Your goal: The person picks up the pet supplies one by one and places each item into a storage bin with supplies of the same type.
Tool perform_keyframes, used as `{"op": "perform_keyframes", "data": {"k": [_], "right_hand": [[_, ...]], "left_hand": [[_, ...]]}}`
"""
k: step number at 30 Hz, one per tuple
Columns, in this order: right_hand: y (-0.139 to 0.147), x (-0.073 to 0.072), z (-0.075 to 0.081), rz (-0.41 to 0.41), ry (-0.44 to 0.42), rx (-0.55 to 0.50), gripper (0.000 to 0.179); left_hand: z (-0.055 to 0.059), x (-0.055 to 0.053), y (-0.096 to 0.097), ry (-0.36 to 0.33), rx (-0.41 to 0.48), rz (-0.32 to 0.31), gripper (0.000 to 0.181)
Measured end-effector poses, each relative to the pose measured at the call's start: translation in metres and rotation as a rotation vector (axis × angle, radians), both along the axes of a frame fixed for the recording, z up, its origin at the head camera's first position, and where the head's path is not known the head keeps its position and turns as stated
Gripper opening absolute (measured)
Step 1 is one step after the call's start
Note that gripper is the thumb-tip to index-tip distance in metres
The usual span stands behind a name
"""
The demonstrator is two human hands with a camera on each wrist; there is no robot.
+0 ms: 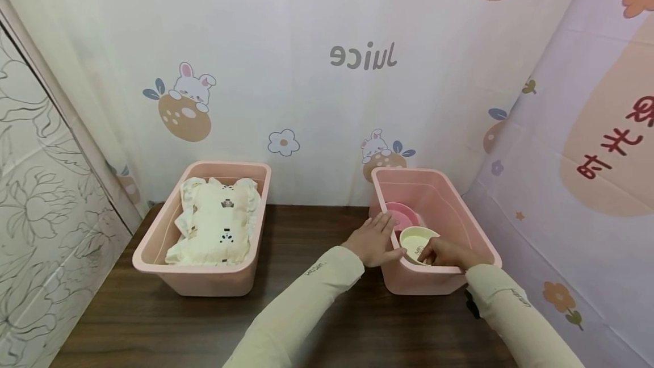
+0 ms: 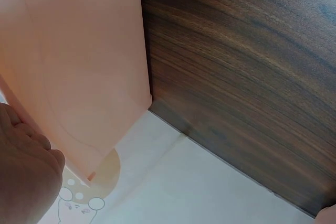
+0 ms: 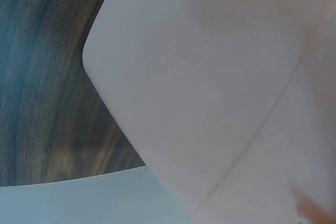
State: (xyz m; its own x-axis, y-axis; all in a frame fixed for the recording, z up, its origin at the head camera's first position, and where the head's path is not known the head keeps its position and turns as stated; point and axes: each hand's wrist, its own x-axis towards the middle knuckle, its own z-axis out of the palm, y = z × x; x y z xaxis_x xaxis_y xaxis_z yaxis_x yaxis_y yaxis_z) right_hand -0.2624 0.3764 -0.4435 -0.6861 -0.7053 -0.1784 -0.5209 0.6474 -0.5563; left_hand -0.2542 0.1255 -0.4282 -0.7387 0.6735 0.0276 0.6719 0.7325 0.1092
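Observation:
A pale yellow bowl [image 1: 413, 237] with small markings inside sits in the near part of the right pink bin [image 1: 444, 284]. My right hand [image 1: 449, 252] reaches over the bin's front rim and pinches the bowl's right edge with curled fingers. Behind it lies a pink bowl [image 1: 403, 216], partly covered by the yellow one. My left hand [image 1: 372, 241] rests on the bin's left rim, fingers stretched out. The left wrist view shows that hand [image 2: 26, 166] against the bin's outer wall [image 2: 84, 56]. In the right wrist view the bin wall [image 3: 184, 87] hides the bowls.
On the left stands a second pink bin [image 1: 204, 283] holding a cream frilled pillow [image 1: 214, 223] with small animal prints. Both bins rest on a dark wooden table [image 1: 306, 243]. A printed curtain [image 1: 306, 95] hangs behind, and another printed cloth [image 1: 552, 243] borders the right side.

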Motion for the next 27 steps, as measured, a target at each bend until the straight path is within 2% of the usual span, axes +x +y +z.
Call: {"op": "perform_keyframes", "data": {"k": [6, 18, 24, 27], "right_hand": [[0.0006, 0.0004, -0.0012, -0.047, -0.091, -0.025, 0.021], [-0.0044, -0.0023, -0.0022, -0.096, -0.133, 0.044, 0.023], [-0.0066, -0.0034, 0.0, -0.077, -0.146, 0.034, 0.02], [-0.0037, -0.0068, -0.0006, -0.036, -0.131, 0.019, 0.019]], "left_hand": [[-0.0065, -0.0042, 0.002, -0.002, 0.009, 0.005, 0.081], [-0.0075, -0.0064, -0.002, -0.013, 0.004, 0.011, 0.081], [-0.0058, -0.0065, -0.0044, -0.013, 0.013, 0.019, 0.082], [-0.0048, -0.0063, -0.0048, -0.014, 0.021, 0.023, 0.082]]}}
